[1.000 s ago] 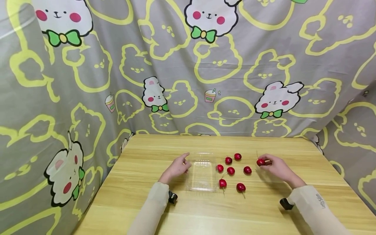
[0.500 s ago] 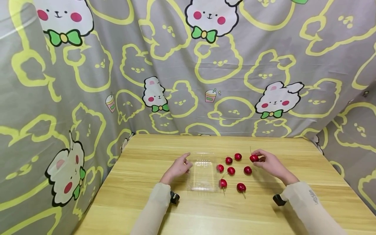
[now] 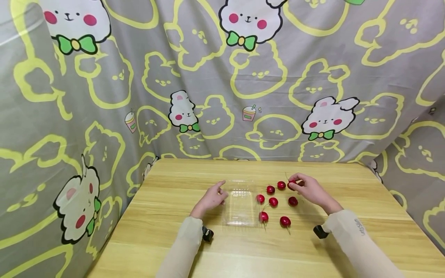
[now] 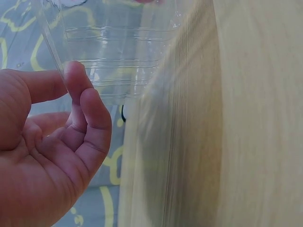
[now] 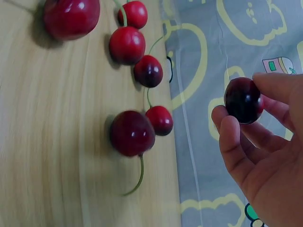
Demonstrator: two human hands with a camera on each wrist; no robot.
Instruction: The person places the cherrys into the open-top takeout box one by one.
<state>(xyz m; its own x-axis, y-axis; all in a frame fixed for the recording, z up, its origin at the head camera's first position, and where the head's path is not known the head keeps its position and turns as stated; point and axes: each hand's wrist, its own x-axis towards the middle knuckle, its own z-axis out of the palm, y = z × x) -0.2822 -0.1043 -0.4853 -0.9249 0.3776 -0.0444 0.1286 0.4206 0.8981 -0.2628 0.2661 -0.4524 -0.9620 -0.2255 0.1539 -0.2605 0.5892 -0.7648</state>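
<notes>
A clear plastic box point(image 3: 240, 204) lies on the wooden table. My left hand point(image 3: 211, 197) is at its left side. In the left wrist view the curled fingertips point(image 4: 78, 78) pinch the box's rim. My right hand point(image 3: 311, 189) holds a dark red cherry point(image 5: 244, 100) between thumb and fingers, above the table. Its thin stem shows in the head view. Beneath and left of that hand, several loose cherries lie on the table, among them a dark one point(image 3: 292, 201) and one with its stem toward me point(image 3: 285, 221).
One cherry point(image 3: 264, 217) and another point(image 3: 260, 199) lie close by the box's right side. The wooden table point(image 3: 250, 255) meets a patterned grey curtain point(image 3: 222, 85) at the back; curtain also hangs at both sides.
My right hand has moved left and slightly toward the back with the cherry in its grip. The left hand and the box have stayed practically in place.
</notes>
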